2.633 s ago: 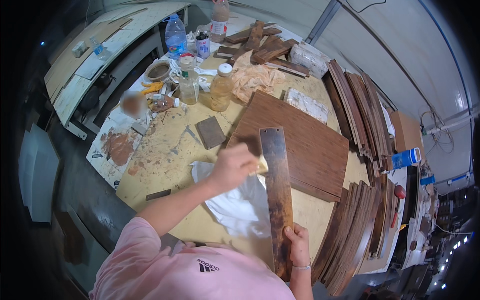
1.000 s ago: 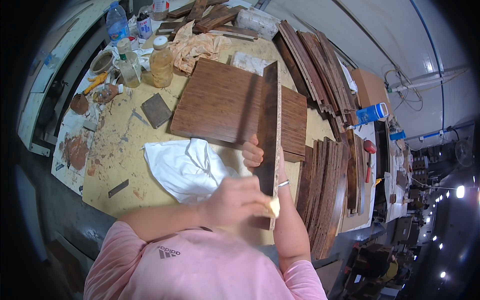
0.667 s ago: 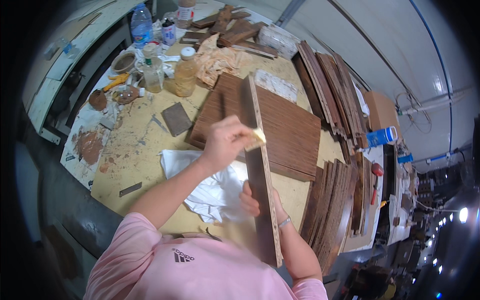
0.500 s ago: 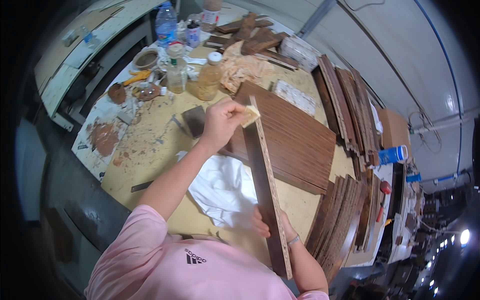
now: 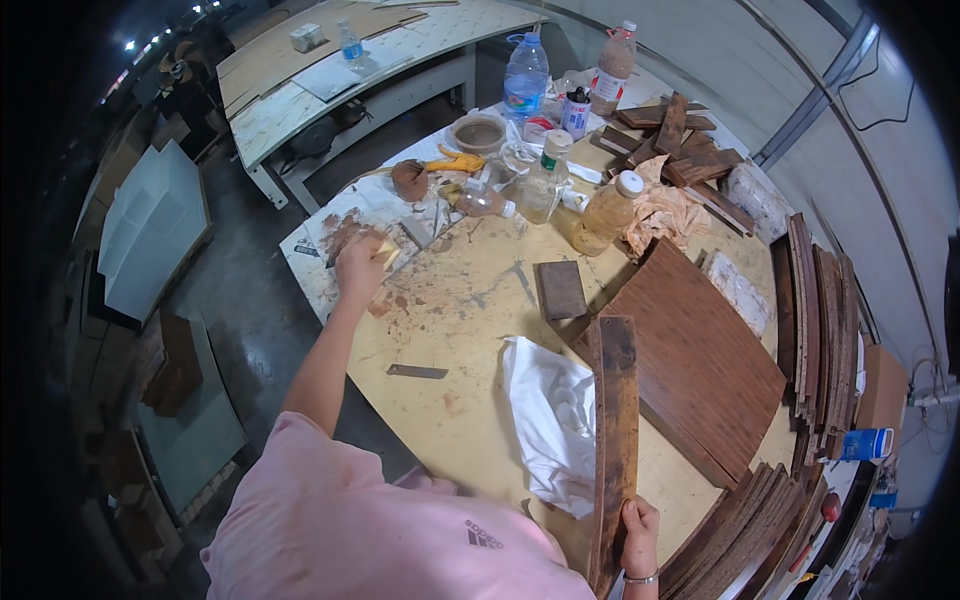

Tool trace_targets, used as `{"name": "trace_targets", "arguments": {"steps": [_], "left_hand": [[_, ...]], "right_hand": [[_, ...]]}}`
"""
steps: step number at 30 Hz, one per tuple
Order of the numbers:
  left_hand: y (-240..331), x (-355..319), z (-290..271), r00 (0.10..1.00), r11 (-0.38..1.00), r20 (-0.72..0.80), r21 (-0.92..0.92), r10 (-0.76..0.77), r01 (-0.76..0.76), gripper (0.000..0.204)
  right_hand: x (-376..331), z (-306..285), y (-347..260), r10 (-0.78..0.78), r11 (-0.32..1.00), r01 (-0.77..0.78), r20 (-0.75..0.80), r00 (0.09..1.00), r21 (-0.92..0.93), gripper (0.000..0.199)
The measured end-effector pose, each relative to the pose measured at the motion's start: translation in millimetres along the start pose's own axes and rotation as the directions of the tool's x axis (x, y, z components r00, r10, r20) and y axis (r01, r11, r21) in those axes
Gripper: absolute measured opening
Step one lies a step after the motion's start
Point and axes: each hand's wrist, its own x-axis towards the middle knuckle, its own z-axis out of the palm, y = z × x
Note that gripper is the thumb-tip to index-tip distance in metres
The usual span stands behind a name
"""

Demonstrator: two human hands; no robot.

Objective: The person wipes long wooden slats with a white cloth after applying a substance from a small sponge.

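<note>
At the far left of the bench, my left hand [image 5: 360, 268] pinches a small pale-yellow flat piece [image 5: 388, 252]; whether it is a scraper or a pad I cannot tell. The hand is over a white board, at a patch of brown paste [image 5: 343, 232]. My right hand [image 5: 640, 535] grips the lower part of a long dark-brown wooden strip [image 5: 615, 420], thumb on its face. The strip stands tilted up in front of a white cloth [image 5: 548, 420] and a wide grooved brown panel [image 5: 690, 360]. A dark block [image 5: 561, 290] lies beyond the cloth.
Bottles, including a yellowish jar [image 5: 604, 215], a bowl [image 5: 478, 133] and a yellow glove [image 5: 455, 160] stand or lie toward the back. A thin metal blade [image 5: 417, 371] is near the bench's left edge. Stacked brown strips [image 5: 745, 540] line the right side.
My left hand has left the strip's upper edge and moved left to the brown paste with the yellow piece. The strip has turned its broad face toward me. The view has swung left.
</note>
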Motion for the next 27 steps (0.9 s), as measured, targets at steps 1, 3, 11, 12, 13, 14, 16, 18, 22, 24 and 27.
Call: {"name": "trace_targets", "arguments": {"steps": [1,3,11,12,13,14,16,18,22,24,27], "left_hand": [[-14,-6,-6,0.999,0.996,0.04,0.082,-0.032,0.028,0.023],[-4,-17,-6,0.999,0.986,0.034,0.165,-0.014,0.009,0.029],[192,-145,-31,0.614,0.757,0.461,-0.511,0.641,-0.407,0.06],[210,-176,-28,0.486,0.666,0.455,-0.497,0.746,-0.557,0.065],[224,-203,-22,0.339,0.543,0.449,-0.48,0.827,-0.689,0.069],[233,-221,-20,0.233,0.482,0.458,-0.561,0.858,-0.673,0.068],[232,-253,11,0.124,0.319,0.31,-0.723,0.943,-0.613,0.048],[234,-246,37,0.184,0.488,0.463,-0.714,0.867,-0.502,0.044],[265,-186,13,0.675,0.495,0.227,-0.837,0.702,-0.233,0.032],[289,-193,-23,0.421,0.214,0.026,-0.888,0.907,-0.407,0.03],[308,-230,-34,0.07,-0.089,-0.139,-0.872,0.988,-0.482,0.026]], "right_hand": [[1,2,-9,-0.04,0.998,0.039,-0.014,0.999,-0.046,0.032],[9,0,-7,-0.064,0.99,0.052,-0.085,0.994,-0.133,0.031],[26,11,-41,-0.191,0.979,0.161,-0.295,0.936,-0.122,0.029],[27,12,-43,-0.19,0.981,0.166,-0.313,0.931,-0.101,0.029],[29,13,-44,-0.188,0.982,0.172,-0.332,0.924,-0.078,0.029],[29,11,-43,-0.189,0.982,0.181,-0.342,0.92,-0.057,0.028],[28,6,-39,-0.189,0.98,0.196,-0.357,0.915,-0.019,0.028],[23,-2,-29,-0.163,0.979,0.198,-0.398,0.903,0.047,0.027],[15,-20,-19,-0.119,0.98,0.177,-0.456,0.882,0.088,0.027],[13,-20,-16,-0.049,0.98,0.133,-0.476,0.878,0.146,0.027],[17,-5,-18,-0.035,0.967,0.151,-0.476,0.879,0.206,0.026]]}}
